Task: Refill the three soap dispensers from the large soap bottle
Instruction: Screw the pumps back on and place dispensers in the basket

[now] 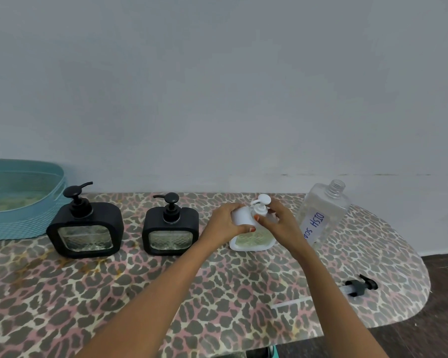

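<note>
Three soap dispensers stand in a row on the leopard-print table (114,293). The large black dispenser (85,228) is at the left, and a smaller black dispenser (170,232) stands in the middle, both with pumps fitted. The white dispenser (252,240) is on the right. My left hand (224,223) grips its upper left shoulder. My right hand (276,220) is closed around the neck of its white pump (261,202). The large clear soap bottle (323,210), labelled DISH SOAP, stands uncapped just right of my right hand.
A teal woven basket (21,200) sits at the back left against the wall. The large bottle's black pump with its tube (357,286) lies on the table near the right edge. The table's rounded right end drops off to dark floor.
</note>
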